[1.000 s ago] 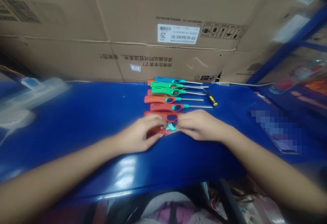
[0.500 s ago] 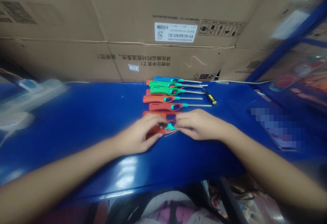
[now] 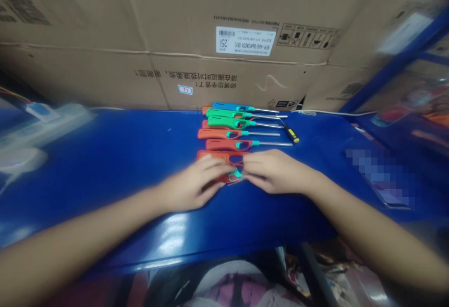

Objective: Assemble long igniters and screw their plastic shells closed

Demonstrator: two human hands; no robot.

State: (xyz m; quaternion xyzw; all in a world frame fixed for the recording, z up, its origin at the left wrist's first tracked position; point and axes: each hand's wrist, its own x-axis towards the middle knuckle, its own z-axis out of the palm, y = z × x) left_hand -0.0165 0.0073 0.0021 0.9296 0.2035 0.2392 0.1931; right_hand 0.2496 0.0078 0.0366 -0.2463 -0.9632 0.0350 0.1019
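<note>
An orange lighter casing (image 3: 220,178) lies low on the table with a teal trigger (image 3: 237,173) exposed at its front. My left hand (image 3: 192,185) is curled round the casing from the left, thumb below and fingers above. At its right end, my right hand (image 3: 271,171) is closed in a pinch close to the trigger; its fingertips hide what they hold. Just behind both hands lies another orange casing part (image 3: 236,159), partly covered by them. Farther back are several long-nosed lighters with metal tubes, among them a red-orange lighter (image 3: 224,145), a green lighter (image 3: 222,122) and a blue lighter (image 3: 228,106).
A black and yellow screwdriver (image 3: 292,134) rests right of the lighter tubes. Behind the blue table (image 3: 140,153) stands a large cardboard box (image 3: 189,26). A power strip (image 3: 52,127) and a white device (image 3: 23,164) are at left, a blurred-out flat object (image 3: 382,178) at right.
The view has shifted slightly. My left fingers have moved a little over the teal trigger, covering more of it. My right hand keeps its pinch at nearly the same spot.
</note>
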